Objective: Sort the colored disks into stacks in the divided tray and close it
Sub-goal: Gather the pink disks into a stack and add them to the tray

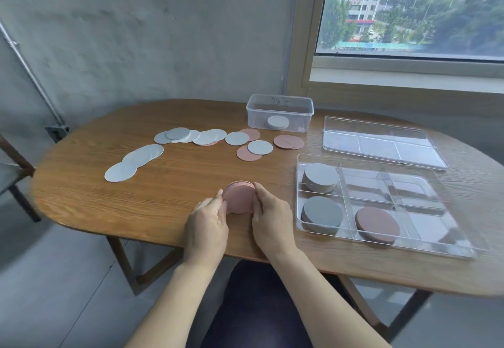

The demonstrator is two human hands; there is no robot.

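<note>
A stack of pink disks (240, 196) stands on the table near its front edge. My left hand (208, 225) grips its left side and my right hand (270, 221) grips its right side. To the right lies the clear divided tray (452, 241). It holds two grey stacks (321, 177) (322, 212) in its left compartments and a pink stack (377, 223) in the front middle one. Loose white and grey disks (136, 161) and pink disks (288, 141) lie scattered across the table's middle and back.
The tray's clear lid (381, 143) lies flat behind the tray. A clear plastic box (280, 112) with a white stack inside stands at the back. A wall and a window border the wooden table (109, 206). A chair frame shows at far left.
</note>
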